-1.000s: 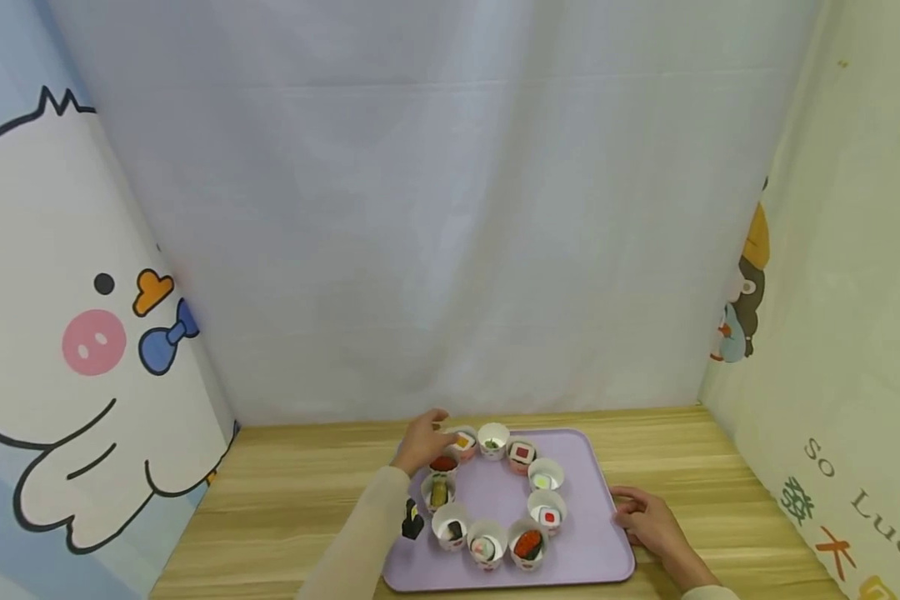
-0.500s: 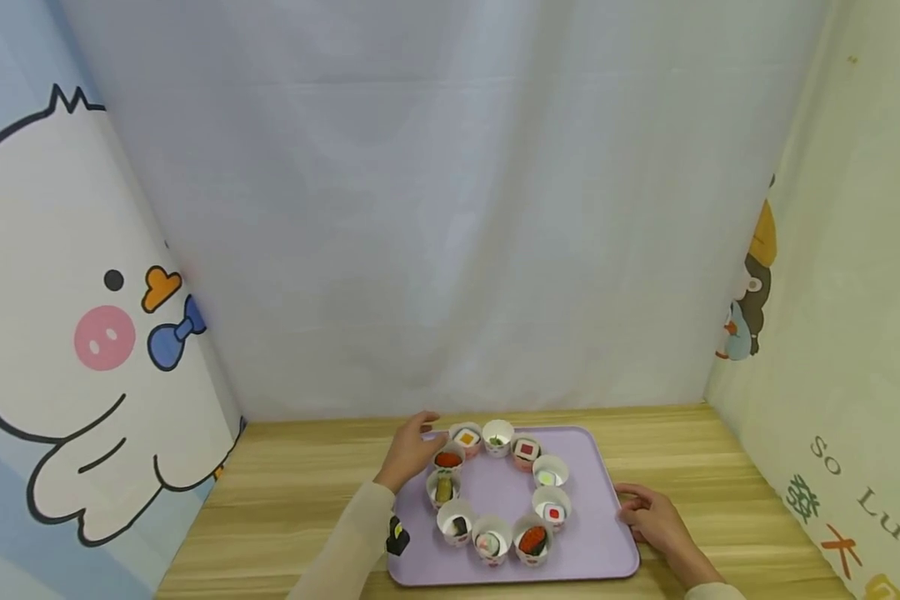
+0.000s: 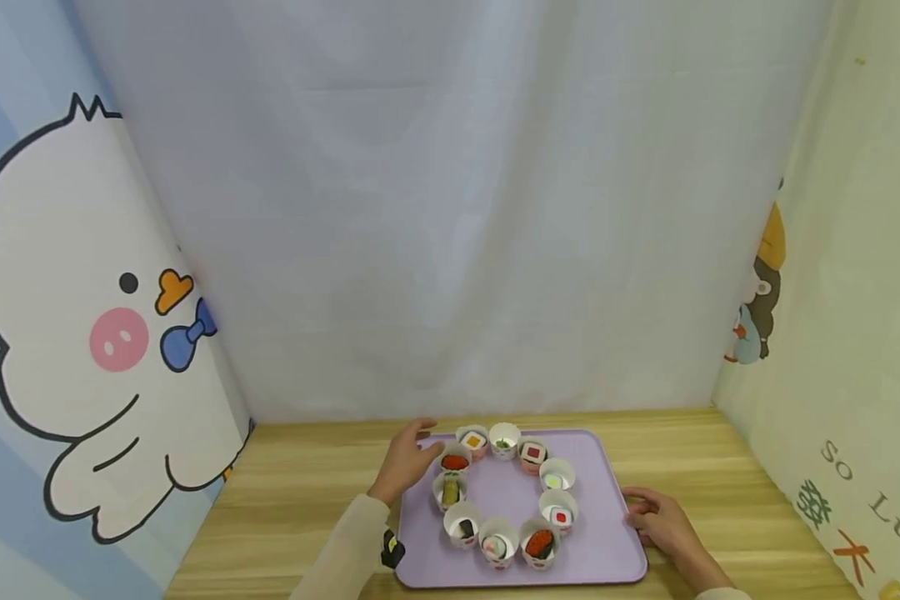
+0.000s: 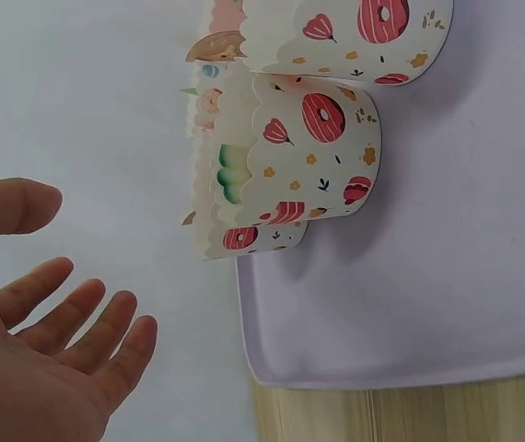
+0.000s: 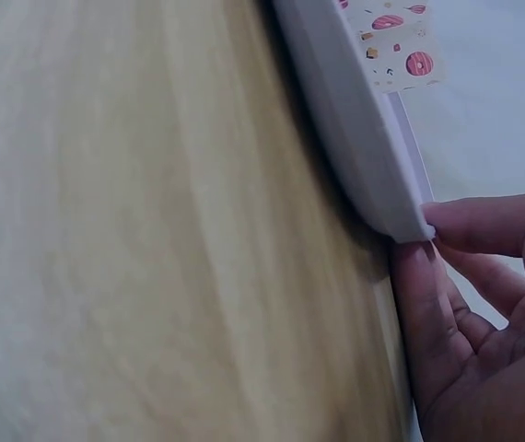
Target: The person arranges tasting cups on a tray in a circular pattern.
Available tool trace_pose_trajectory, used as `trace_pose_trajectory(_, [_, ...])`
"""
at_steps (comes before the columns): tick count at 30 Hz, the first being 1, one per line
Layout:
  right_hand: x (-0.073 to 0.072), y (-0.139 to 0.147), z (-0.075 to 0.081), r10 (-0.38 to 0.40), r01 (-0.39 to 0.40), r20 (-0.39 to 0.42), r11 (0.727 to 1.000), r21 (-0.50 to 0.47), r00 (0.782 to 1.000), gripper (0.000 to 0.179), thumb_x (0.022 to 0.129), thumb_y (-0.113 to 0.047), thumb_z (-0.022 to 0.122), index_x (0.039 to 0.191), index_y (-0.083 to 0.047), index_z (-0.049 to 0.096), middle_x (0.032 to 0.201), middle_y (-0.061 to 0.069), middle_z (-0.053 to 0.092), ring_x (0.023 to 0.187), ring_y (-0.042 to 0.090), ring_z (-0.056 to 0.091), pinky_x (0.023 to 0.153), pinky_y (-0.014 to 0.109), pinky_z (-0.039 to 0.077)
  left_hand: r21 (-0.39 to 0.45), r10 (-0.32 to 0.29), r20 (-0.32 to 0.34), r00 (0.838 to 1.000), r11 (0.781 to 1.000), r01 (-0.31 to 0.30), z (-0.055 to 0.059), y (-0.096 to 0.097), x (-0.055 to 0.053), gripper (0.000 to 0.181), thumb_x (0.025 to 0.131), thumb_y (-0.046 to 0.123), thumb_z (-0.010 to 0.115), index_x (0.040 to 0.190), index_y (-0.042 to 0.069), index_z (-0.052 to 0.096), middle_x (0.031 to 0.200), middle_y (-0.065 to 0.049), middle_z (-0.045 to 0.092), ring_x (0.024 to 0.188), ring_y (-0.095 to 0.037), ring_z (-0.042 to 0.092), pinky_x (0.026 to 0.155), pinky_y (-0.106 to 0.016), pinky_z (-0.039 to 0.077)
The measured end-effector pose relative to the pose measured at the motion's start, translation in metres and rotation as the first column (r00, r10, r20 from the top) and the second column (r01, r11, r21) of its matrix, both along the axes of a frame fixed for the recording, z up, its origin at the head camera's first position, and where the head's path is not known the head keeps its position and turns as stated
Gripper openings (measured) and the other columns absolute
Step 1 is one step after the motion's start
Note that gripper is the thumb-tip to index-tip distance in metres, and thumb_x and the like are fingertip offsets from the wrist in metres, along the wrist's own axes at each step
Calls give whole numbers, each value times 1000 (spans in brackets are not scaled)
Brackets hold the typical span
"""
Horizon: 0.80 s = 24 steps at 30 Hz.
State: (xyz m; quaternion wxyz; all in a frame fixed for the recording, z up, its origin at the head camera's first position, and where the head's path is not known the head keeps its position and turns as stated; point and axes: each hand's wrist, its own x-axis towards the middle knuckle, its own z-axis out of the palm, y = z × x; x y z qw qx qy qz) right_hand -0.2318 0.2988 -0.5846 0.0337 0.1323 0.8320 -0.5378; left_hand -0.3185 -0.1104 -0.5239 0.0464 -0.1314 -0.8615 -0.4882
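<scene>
Paper cups with a donut print, each holding a small sushi piece, stand in a ring on a lilac tray [image 3: 607, 554]. At the tray's far left corner, my left hand [image 3: 403, 462] has loosely spread fingers beside the cup with red-topped sushi [image 3: 455, 461]. The left wrist view shows that hand [image 4: 60, 341] holding nothing, a gap separating it from the nearest printed cup [image 4: 322, 147]. My right hand [image 3: 663, 527] grips the tray's right edge. Its thumb and finger [image 5: 470, 226] pinch the rim in the right wrist view; the other fingers are partly hidden.
Under the tray lies a wood-grain table [image 3: 307, 492]. A pale curtain [image 3: 465, 250] closes off the back. Printed panels stand on both sides, one with a cartoon bird [image 3: 60, 333] at left.
My left hand has drawn back leftward from the far-left cups. The head view has shifted a little, so the scene sits further right. My right hand stays at the tray's edge.
</scene>
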Motion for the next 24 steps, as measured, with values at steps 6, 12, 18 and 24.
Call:
trace_pose_trajectory(6, [3, -2, 4, -2, 2, 0, 1000, -15, 1000, 53, 81, 3, 66, 132, 6, 54, 88, 6, 64, 75, 14, 60, 59, 29, 53, -2, -5, -63, 998, 1000, 5, 6, 0, 5, 42, 92, 12, 64, 130, -4, 55, 132, -23, 59, 120, -42, 58, 100, -53, 48])
trace_pose_trajectory(12, [5, -5, 2, 4, -4, -5, 999, -36, 1000, 53, 81, 4, 67, 132, 8, 53, 83, 4, 63, 72, 11, 60, 58, 28, 54, 5, -33, -76, 997, 999, 34, 13, 1, 23, 41, 91, 11, 64, 130, -1, 55, 133, -24, 59, 122, -43, 56, 99, -53, 47])
trace_pose_trajectory(18, [7, -6, 3, 16, -16, -16, 999, 35, 1000, 48, 83, 1, 65, 130, 8, 55, 86, 6, 66, 71, 12, 61, 57, 28, 54, -32, -41, -120, 992, 999, 38, 17, 1, 41, 41, 92, 14, 64, 131, 2, 56, 133, -21, 59, 121, -40, 57, 98, -52, 49])
trace_pose_trajectory(24, [10, -10, 15, 113, -36, -140, 884, 465, 984, 34, 88, -13, 62, 118, 3, 66, 83, 6, 68, 68, 15, 60, 59, 31, 49, -112, -31, -217, 976, 994, 6, 21, 2, 52, 44, 92, 15, 64, 133, 3, 55, 134, -17, 60, 123, -36, 56, 100, -52, 47])
